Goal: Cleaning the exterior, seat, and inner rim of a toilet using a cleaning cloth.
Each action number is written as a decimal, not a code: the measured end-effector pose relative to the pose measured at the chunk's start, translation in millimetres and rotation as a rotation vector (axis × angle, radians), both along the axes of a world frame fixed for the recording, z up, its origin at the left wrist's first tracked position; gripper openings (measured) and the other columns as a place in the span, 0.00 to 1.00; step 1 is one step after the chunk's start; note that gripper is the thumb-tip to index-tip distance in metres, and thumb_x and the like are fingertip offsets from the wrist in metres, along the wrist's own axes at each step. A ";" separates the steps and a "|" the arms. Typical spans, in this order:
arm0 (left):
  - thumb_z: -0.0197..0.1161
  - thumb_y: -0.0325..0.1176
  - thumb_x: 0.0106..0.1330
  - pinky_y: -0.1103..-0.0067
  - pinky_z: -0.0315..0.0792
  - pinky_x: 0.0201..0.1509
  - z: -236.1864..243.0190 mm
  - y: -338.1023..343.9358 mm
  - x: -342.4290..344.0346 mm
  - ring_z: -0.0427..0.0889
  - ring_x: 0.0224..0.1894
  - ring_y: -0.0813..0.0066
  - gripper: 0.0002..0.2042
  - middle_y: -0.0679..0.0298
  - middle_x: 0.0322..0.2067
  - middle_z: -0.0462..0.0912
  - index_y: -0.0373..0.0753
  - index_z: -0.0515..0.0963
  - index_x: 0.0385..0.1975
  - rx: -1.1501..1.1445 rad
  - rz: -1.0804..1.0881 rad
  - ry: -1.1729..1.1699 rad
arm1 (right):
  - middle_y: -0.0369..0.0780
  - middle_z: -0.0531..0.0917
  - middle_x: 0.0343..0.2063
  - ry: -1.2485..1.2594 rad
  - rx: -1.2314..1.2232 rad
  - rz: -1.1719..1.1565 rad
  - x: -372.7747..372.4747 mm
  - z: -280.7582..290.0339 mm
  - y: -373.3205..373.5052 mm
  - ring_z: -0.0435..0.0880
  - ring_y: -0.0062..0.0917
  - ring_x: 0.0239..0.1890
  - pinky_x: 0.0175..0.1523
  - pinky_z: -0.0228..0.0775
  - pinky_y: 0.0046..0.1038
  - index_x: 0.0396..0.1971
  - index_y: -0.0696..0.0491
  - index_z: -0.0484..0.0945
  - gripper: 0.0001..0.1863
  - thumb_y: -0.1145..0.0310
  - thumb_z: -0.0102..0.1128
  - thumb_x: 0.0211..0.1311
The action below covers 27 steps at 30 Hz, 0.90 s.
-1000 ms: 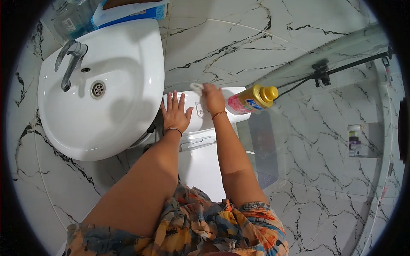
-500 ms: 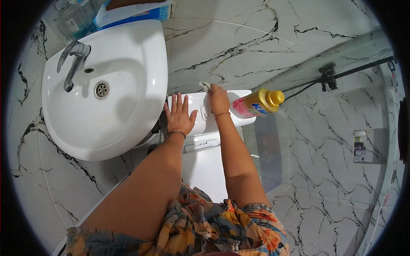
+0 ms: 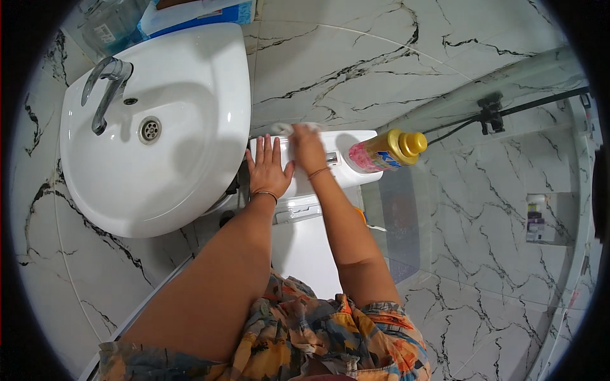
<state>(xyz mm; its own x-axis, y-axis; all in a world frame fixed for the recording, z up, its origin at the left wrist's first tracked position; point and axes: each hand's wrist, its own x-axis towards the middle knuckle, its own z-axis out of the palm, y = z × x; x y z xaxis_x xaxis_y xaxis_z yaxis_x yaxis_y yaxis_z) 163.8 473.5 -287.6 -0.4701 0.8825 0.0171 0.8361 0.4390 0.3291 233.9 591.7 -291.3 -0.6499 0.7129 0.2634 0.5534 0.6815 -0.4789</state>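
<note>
On the white cistern top [image 3: 361, 136] of a toilet, my left hand [image 3: 269, 167] lies flat, fingers spread and holding nothing. My right hand [image 3: 307, 151], blurred by motion, is closed on a whitish cloth [image 3: 286, 129] near the cistern's back edge. A chrome flush button [image 3: 331, 159] shows just right of that hand. Standing at the cistern's right end is a plastic bottle [image 3: 384, 151] with a gold cap and pink label. The closed toilet lid [image 3: 297, 251] lies below, between my forearms.
A white washbasin [image 3: 165, 190] with a chrome tap [image 3: 105, 95] adjoins the cistern on the left. Behind it are a glass container [image 3: 111, 32] and a blue pack [image 3: 238, 13]. On the right are a glass panel with a black bar [image 3: 540, 98] and a wall niche [image 3: 546, 216] holding small items.
My right hand has moved left along the cistern with the cloth, uncovering the flush button. My left hand stays flat in place. The view has shifted slightly.
</note>
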 end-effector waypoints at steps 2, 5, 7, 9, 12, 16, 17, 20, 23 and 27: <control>0.52 0.49 0.60 0.56 0.34 0.69 7.6 -0.5 -2.1 0.40 0.70 0.62 0.35 0.56 0.67 0.46 0.41 0.52 0.65 -0.048 -0.003 -0.012 | 0.49 0.78 0.40 0.018 -0.020 0.090 -11.4 0.3 -15.1 0.72 0.46 0.50 0.60 0.56 0.45 0.45 0.54 0.72 0.17 0.68 0.55 0.55; 0.54 0.49 0.59 0.57 0.35 0.69 4.7 -2.6 -2.8 0.39 0.70 0.61 0.38 0.54 0.68 0.42 0.40 0.47 0.66 -0.020 -0.001 -0.047 | 0.49 0.78 0.41 -0.062 -0.132 0.107 -0.9 17.4 0.6 0.72 0.45 0.52 0.61 0.54 0.48 0.47 0.52 0.72 0.19 0.63 0.57 0.55; 0.53 0.51 0.59 0.57 0.35 0.69 0.4 -2.3 0.0 0.38 0.70 0.60 0.40 0.54 0.68 0.40 0.41 0.44 0.67 0.139 0.034 -0.046 | 0.48 0.79 0.39 -0.165 -0.061 -0.026 10.5 19.8 19.0 0.73 0.43 0.49 0.59 0.55 0.49 0.46 0.54 0.72 0.20 0.61 0.58 0.55; 0.53 0.53 0.59 0.57 0.35 0.69 0.7 -1.5 -0.6 0.37 0.70 0.60 0.40 0.54 0.68 0.39 0.43 0.43 0.67 0.133 0.039 -0.027 | 0.48 0.79 0.36 -0.154 -0.123 -0.174 16.3 22.7 25.3 0.74 0.42 0.47 0.58 0.56 0.48 0.44 0.54 0.72 0.18 0.63 0.58 0.54; 0.54 0.51 0.59 0.58 0.36 0.69 10.4 -1.3 1.4 0.37 0.70 0.61 0.40 0.55 0.68 0.38 0.46 0.43 0.67 0.101 0.010 -0.020 | 0.47 0.79 0.37 -0.018 0.025 -0.015 1.9 6.8 3.5 0.74 0.42 0.46 0.58 0.56 0.47 0.43 0.55 0.72 0.16 0.68 0.55 0.54; 0.56 0.49 0.57 0.55 0.37 0.68 16.4 -0.6 1.1 0.37 0.70 0.61 0.40 0.59 0.69 0.37 0.55 0.42 0.68 -0.060 0.003 -0.008 | 0.46 0.74 0.49 0.013 -0.116 0.169 -13.6 3.6 -18.0 0.69 0.43 0.55 0.62 0.54 0.46 0.49 0.54 0.71 0.19 0.68 0.54 0.56; 0.57 0.48 0.56 0.54 0.38 0.68 13.5 -1.5 0.1 0.37 0.70 0.61 0.40 0.59 0.69 0.37 0.56 0.42 0.68 -0.014 0.000 -0.015 | 0.45 0.74 0.50 -0.065 -0.123 0.219 -9.7 7.9 -9.9 0.68 0.43 0.57 0.63 0.53 0.46 0.49 0.54 0.71 0.19 0.68 0.55 0.56; 0.56 0.49 0.56 0.54 0.35 0.68 -1.9 -2.4 -1.6 0.36 0.70 0.61 0.40 0.60 0.69 0.37 0.57 0.41 0.68 0.137 0.018 -0.004 | 0.44 0.75 0.49 -0.143 -0.116 0.184 3.1 18.9 7.1 0.67 0.44 0.58 0.63 0.51 0.47 0.48 0.52 0.72 0.18 0.69 0.55 0.55; 0.56 0.49 0.56 0.54 0.34 0.68 -2.8 -1.6 0.2 0.36 0.71 0.61 0.40 0.60 0.69 0.36 0.57 0.41 0.68 0.191 0.004 0.000 | 0.42 0.78 0.46 -0.077 -0.105 0.025 10.9 16.5 8.3 0.67 0.46 0.58 0.62 0.51 0.50 0.44 0.50 0.74 0.16 0.71 0.56 0.53; 0.58 0.49 0.56 0.55 0.32 0.68 24.7 -0.9 0.7 0.34 0.70 0.60 0.41 0.56 0.68 0.36 0.53 0.42 0.68 -0.098 -0.016 -0.017 | 0.39 0.74 0.53 -0.004 -0.193 0.213 -12.0 5.4 -15.3 0.65 0.45 0.60 0.64 0.47 0.50 0.43 0.50 0.77 0.15 0.69 0.56 0.53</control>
<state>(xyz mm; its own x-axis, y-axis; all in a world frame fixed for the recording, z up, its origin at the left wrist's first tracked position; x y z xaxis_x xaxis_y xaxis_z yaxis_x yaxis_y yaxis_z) 164.5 472.6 -262.9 -0.4556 0.8868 -0.0780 0.8377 0.4567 0.2993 221.9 576.4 -285.9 -0.7911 0.5970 0.1332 0.4097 0.6788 -0.6094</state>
